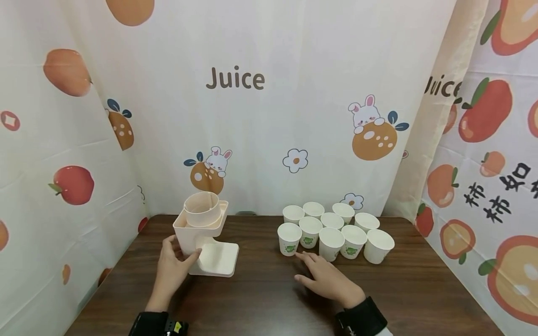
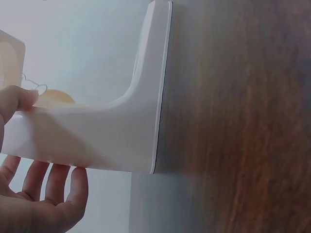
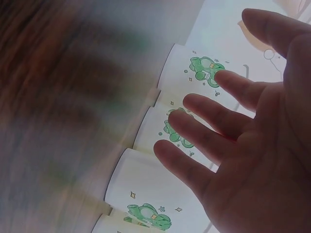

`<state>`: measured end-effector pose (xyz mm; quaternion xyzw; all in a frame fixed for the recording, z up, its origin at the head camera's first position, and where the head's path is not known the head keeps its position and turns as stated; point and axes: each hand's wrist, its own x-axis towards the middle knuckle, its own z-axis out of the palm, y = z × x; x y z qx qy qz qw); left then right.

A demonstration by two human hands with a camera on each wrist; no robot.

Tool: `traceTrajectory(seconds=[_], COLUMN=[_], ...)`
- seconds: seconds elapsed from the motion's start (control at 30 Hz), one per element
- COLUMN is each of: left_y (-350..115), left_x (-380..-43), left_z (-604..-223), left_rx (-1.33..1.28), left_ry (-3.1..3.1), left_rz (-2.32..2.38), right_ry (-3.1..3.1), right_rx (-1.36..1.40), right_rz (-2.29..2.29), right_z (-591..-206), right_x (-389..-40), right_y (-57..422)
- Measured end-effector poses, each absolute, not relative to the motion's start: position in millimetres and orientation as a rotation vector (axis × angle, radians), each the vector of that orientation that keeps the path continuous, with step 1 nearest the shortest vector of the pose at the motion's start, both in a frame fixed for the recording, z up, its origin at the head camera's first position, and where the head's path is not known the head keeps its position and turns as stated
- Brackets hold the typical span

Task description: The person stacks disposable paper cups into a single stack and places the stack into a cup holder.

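My left hand (image 1: 172, 266) grips the upright of a cream plastic stand (image 1: 219, 256) at the left of the table. This stand has a flat square base, a box-shaped top and a round open tube (image 1: 201, 208) set in it. In the left wrist view, the thumb lies on one side of the upright (image 2: 97, 133) and the fingers on the other. My right hand (image 1: 325, 277), fingers spread and holding nothing, hovers before a group of white paper cups. Its fingertips come close to the front left cup (image 1: 289, 240). Green cartoon prints (image 3: 206, 70) show on the cups.
Several upright paper cups (image 1: 379, 245) stand close together at the table's back right. The dark wooden table (image 1: 260, 303) ends against a printed curtain (image 1: 269, 121) at the back. More printed cloth (image 1: 483, 186) hangs along the right side and the left.
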<state>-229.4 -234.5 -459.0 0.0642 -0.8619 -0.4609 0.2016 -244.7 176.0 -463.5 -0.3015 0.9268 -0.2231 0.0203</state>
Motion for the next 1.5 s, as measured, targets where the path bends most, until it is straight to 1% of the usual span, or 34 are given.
traceTrajectory(seconds=[0.33, 1.17, 1.5], left_y=[-229.7, -218.8, -208.8], left_x=[-228.1, -226.1, -215.9], left_z=[-460.1, -459.2, -454.4], left_rx=[0.235, 0.202, 0.207], left_ry=[-2.419, -2.408, -2.221], left_rz=[-1.269, -1.283, -1.233], right_ry=[2.906, 2.920, 2.921], right_rx=[-0.915, -0.876, -0.853], right_rz=[-0.726, -0.731, -0.796], right_z=[-464.2, -465.5, -466.7], right_x=[-246.6, -246.4, -248.5], right_y=[180.6, 187.3, 189.4])
